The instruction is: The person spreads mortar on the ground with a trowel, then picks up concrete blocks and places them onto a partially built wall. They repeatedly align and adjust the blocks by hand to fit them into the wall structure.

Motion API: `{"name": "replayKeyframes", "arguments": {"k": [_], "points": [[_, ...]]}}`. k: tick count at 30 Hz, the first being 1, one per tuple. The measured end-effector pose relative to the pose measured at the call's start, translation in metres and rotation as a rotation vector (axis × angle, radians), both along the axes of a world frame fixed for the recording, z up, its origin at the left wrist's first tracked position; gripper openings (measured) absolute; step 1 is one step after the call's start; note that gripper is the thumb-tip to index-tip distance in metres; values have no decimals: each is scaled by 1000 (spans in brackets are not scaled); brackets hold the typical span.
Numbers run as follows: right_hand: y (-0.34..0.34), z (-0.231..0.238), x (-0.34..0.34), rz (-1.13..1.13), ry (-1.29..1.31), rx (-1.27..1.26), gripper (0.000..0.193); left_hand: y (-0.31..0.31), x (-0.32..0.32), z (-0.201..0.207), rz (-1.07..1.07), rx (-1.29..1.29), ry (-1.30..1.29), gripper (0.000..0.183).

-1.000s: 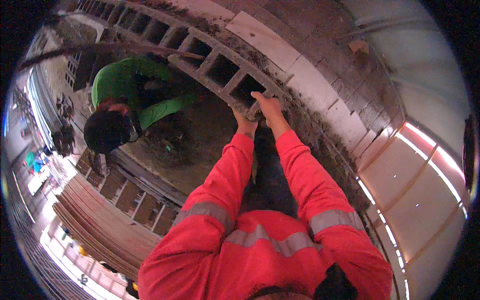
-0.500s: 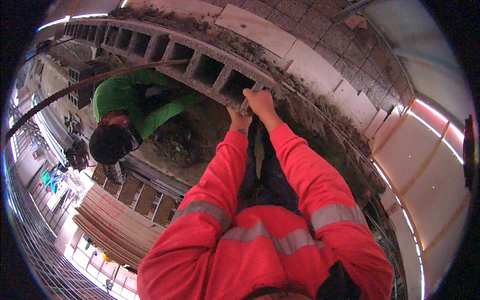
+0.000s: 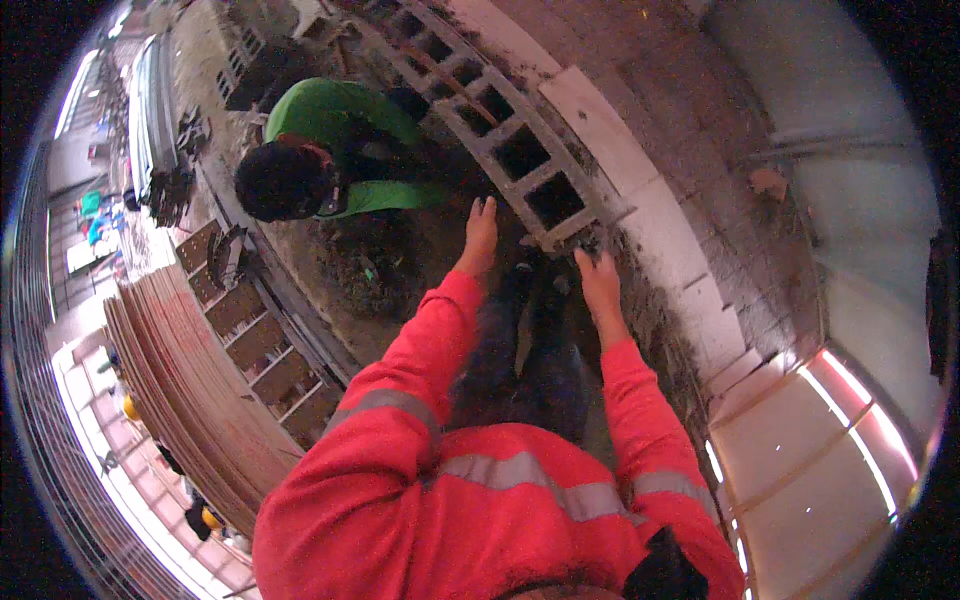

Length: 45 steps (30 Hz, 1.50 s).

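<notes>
A row of grey hollow concrete blocks [image 3: 530, 190] runs from the top of the view toward me, with its cavities facing up. Beside the left face of the nearest block is my left hand [image 3: 481, 238], its fingers stretched out and holding nothing. My right hand [image 3: 600, 285] is just below the block's near right corner, with fingers apart. Whether its fingertips touch the block or the mortar there I cannot tell. Under the near end of the row, the ground is dark and hard to make out.
A person in a green top [image 3: 335, 115] bends over the ground at the left of the wall. A rusty bar [image 3: 435, 68] crosses above the blocks. Pale slabs [image 3: 610, 135] line the right side. Stacked boards [image 3: 190, 385] lie at lower left.
Both hands have come off the end block and spread apart, the left one leftward and the right one rightward. The view has turned, so the wall runs more steeply.
</notes>
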State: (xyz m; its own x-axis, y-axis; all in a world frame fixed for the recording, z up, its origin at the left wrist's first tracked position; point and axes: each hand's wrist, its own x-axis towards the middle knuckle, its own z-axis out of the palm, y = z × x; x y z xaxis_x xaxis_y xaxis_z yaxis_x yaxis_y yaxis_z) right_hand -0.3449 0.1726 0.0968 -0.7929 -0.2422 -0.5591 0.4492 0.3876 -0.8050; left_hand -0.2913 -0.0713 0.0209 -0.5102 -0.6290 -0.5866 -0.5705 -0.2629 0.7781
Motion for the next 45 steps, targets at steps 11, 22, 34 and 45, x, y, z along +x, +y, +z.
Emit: {"name": "replayKeyframes", "arguments": {"k": [11, 22, 34, 45], "points": [[270, -113, 155, 1055, 117, 636, 30, -7, 207, 126, -761, -415, -454, 44], [248, -97, 129, 630, 52, 161, 24, -55, 445, 139, -525, -483, -956, 39], [121, 11, 189, 629, 24, 461, 33, -114, 476, 170, -388, -315, -426, 47], [-68, 107, 399, 695, 107, 698, 29, -204, 995, 42, -788, -561, -708, 27]]}}
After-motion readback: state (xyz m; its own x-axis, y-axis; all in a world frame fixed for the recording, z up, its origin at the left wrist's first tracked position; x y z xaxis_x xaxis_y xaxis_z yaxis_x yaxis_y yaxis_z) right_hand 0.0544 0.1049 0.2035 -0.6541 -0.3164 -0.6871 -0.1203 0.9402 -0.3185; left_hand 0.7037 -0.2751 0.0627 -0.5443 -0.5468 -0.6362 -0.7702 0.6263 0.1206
